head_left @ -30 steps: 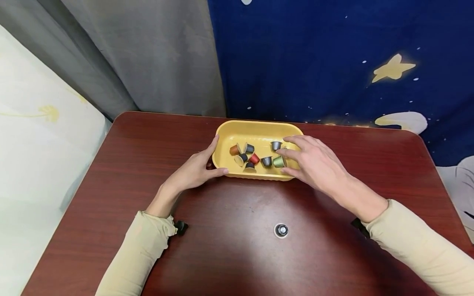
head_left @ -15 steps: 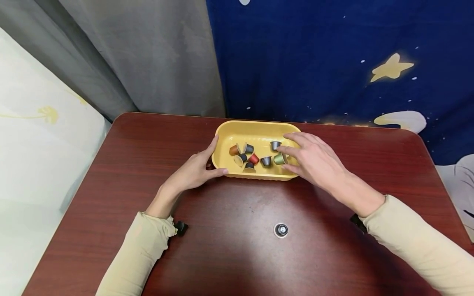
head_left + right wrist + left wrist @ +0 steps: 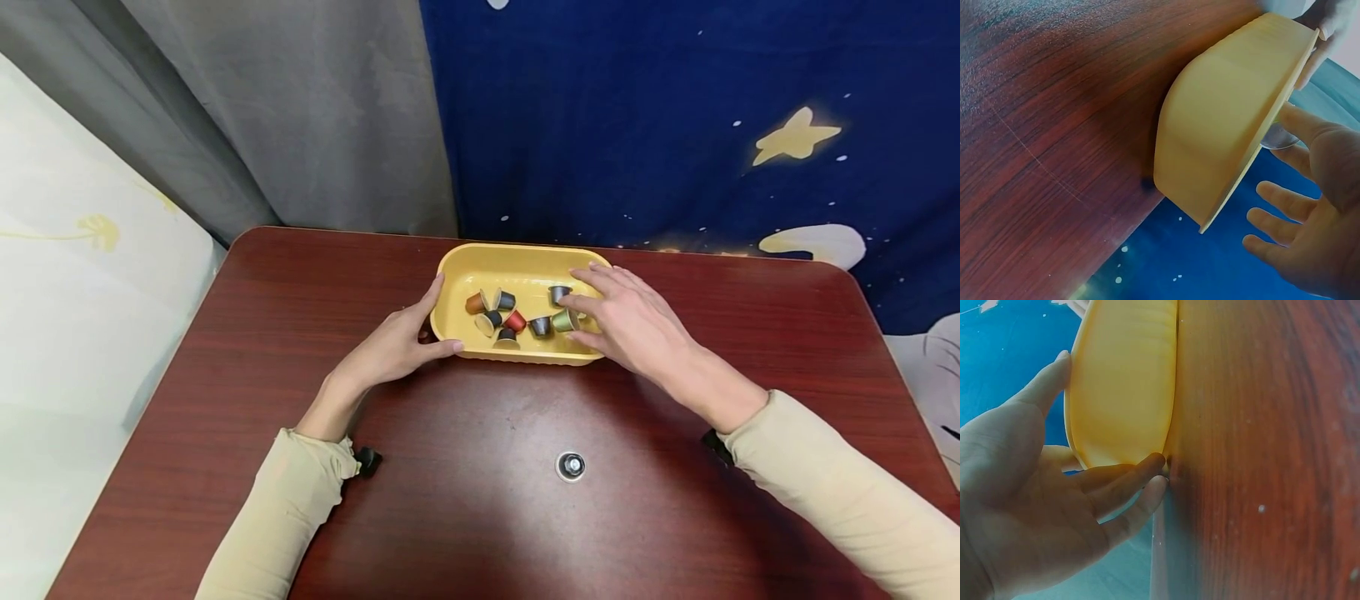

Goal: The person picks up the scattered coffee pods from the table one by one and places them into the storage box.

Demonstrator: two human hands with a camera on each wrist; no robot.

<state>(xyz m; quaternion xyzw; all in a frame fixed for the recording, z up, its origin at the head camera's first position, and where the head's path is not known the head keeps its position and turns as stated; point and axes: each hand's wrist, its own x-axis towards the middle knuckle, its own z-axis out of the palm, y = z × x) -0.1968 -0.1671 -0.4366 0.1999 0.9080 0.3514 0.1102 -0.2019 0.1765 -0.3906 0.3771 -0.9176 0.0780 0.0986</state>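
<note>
A yellow plastic basin (image 3: 510, 357) stands at the table's back edge with several coffee capsules inside. The left hand (image 3: 393, 342) grips its left end, thumb at the front rim; in the left wrist view the other fingers (image 3: 1129, 494) lie along its end wall. The right hand (image 3: 637, 321) reaches over the right end, pinching a green coffee capsule (image 3: 564, 321) between thumb and finger. In the right wrist view that capsule's silvery lid (image 3: 1280, 137) shows above the rim. A grey capsule (image 3: 558, 294) lies by the fingertips, a dark grey one (image 3: 541, 327) left of the green.
Left in the basin lie a brown capsule (image 3: 476, 302), a red capsule (image 3: 515, 322) and several dark ones. A round metal fitting (image 3: 572, 467) sits in the reddish-brown table (image 3: 465, 483). Grey (image 3: 337, 125) and blue star-printed curtains (image 3: 637, 125) hang behind the table.
The right hand has shifted slightly left, and the green capsule has risen a little with its fingers. The left hand and the basin have stayed in place.
</note>
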